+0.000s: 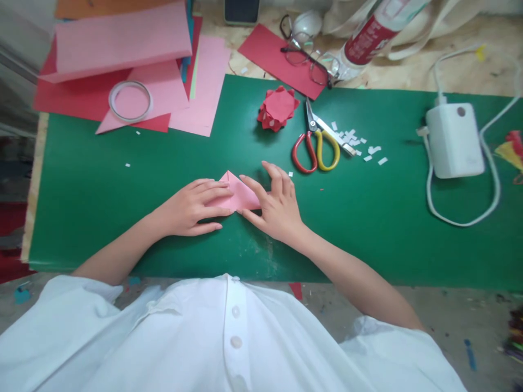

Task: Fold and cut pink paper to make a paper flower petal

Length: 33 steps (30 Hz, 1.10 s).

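A small folded piece of pink paper [244, 197] lies flat on the green mat, its pointed tip facing away from me. My left hand [196, 207] rests over its left side, fingers stretched out and pressing down on it. On the right side, my right hand [275, 204] touches the paper with its thumb and fingertips, the fingers spread apart. Both hands cover parts of the paper's edges. Beyond them sit a red folded-paper ornament [278, 108] and scissors [314, 139] with one red and one yellow handle.
Stacked coloured paper [122, 41] and a tape roll [131, 101] occupy the back left. White paper bits [351, 137] lie by the scissors. Glasses [306, 54] and a bottle [368, 41] stand behind. A white charger [455, 140] with a looped cable is at right.
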{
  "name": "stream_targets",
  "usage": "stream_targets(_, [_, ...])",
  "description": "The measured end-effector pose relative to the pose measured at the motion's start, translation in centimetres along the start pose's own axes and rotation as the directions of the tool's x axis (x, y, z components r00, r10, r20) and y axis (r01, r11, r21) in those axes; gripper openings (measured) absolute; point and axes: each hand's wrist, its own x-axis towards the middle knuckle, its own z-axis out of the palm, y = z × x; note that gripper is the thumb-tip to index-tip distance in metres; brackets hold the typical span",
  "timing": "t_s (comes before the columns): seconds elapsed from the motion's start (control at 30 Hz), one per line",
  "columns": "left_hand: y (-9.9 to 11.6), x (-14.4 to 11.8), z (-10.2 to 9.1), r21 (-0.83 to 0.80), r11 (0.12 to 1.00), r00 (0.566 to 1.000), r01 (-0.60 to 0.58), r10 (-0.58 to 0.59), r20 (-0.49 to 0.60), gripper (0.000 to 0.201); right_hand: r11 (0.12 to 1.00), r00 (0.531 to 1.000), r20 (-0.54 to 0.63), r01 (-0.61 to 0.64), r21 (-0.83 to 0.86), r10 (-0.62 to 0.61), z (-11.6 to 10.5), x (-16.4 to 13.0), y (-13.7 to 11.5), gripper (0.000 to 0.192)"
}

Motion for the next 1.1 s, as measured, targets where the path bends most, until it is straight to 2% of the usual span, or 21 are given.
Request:
stream_targets(0.1, [0.1,0.1,0.4,0.048,0.999,0.997,-0.013,0.017,-0.07,0.026,0.999,0.999,-0.048,0.026,0.028,-0.025,0.1,-0.1,0.4,0.054])
stream_targets(0.2, [0.2,0.2,1.0,0.055,0.998,0.988,-0.013,0.021,-0.151,0.023,0.999,0.997,-0.076,0.0,0.046,0.003,0.2,-0.3,1.1,0.044])
stream_targets(0.27, [0.3,0.3,1.2,0.05,0.997,0.975,0.063,-0.051,-0.215,0.031,0.997,0.996,-0.086,0.004,0.075,0.003,0.4,-0.3,1.5,0.038])
stream_targets(0.33, [0.3,0.3,1.3,0.022,0.976,0.937,0.216,-0.201,-0.286,0.053,0.994,0.994,-0.111,0.024,0.109,-0.012,0.5,-0.3,1.8,0.032])
stream_targets(0.43, [0.0,0.1,1.4,-0.094,0.937,0.894,0.338,-0.35,-0.281,0.086,0.987,0.984,-0.166,0.092,0.133,-0.069,0.5,0.0,2.0,0.027])
stream_targets(0.53, [-0.3,0.1,1.6,-0.181,0.916,0.883,0.357,-0.395,-0.254,0.09,0.98,0.965,-0.224,0.165,0.107,-0.138,0.5,0.4,1.9,0.021])
stream_targets(0.6, [-0.3,0.3,1.7,-0.205,0.91,0.873,0.361,-0.407,-0.269,0.079,0.974,0.952,-0.238,0.214,0.076,-0.191,0.5,0.6,1.8,0.021])
stream_targets(0.7, [-0.1,0.9,1.8,-0.194,0.927,0.878,0.32,-0.367,-0.308,0.046,0.955,0.932,-0.243,0.29,0.056,-0.269,0.6,0.8,1.9,0.028])
stream_targets(0.8, [0.2,1.4,1.8,-0.166,0.96,0.882,0.227,-0.275,-0.383,0.018,0.939,0.918,-0.241,0.338,0.059,-0.315,0.7,0.9,2.2,0.03])
stream_targets(0.93, [0.4,1.3,1.4,-0.11,0.988,0.903,0.104,-0.141,-0.407,0.023,0.899,0.892,-0.159,0.435,0.044,-0.424,0.3,1.0,2.8,0.033])
stream_targets(1.03, [0.4,0.8,1.0,-0.052,0.998,0.934,0.033,-0.049,-0.354,0.025,0.876,0.874,-0.089,0.482,0.026,-0.479,-0.3,0.9,3.3,0.039])
stream_targets(1.1, [0.3,0.6,0.9,-0.023,0.997,0.952,-0.071,0.06,-0.299,0.024,0.875,0.874,-0.049,0.485,0.01,-0.484,-0.6,0.8,3.6,0.043])
